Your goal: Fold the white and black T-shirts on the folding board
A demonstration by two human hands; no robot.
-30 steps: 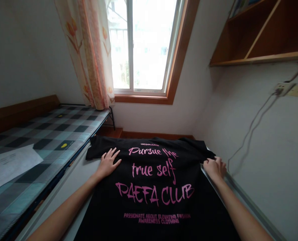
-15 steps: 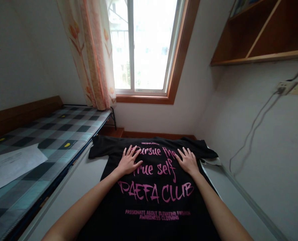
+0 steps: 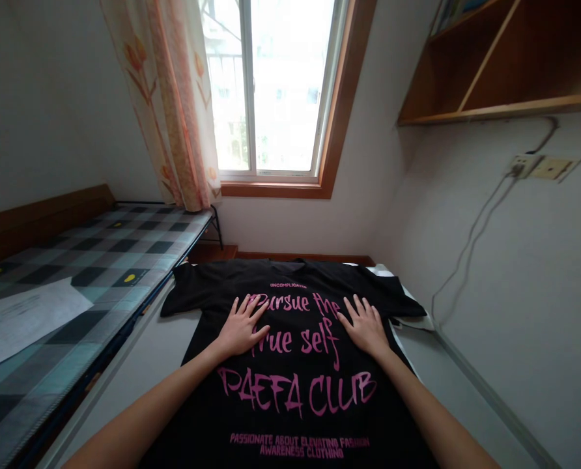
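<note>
A black T-shirt (image 3: 290,358) with pink lettering lies spread out on a white table (image 3: 139,365), its sleeves out to both sides and its collar at the far end. My left hand (image 3: 243,327) rests flat on the left of the chest print, fingers spread. On the right of the print, my right hand (image 3: 365,327) also lies flat with fingers apart. Neither hand grips the cloth. Something white shows from under the shirt by the right sleeve. The shirt's lower end runs out of view.
Left of the table stands a bed (image 3: 163,238) with a checked mattress and paper sheets (image 3: 31,319) on it. A curtain (image 3: 173,104) hangs beside the window (image 3: 285,85). At right are a wooden shelf (image 3: 505,107) and a wall socket (image 3: 524,166) with a hanging cord.
The shirt has shifted slightly toward me with both hands still flat on it, and its collar now shows more at the far end. The camera view has turned a little right.
</note>
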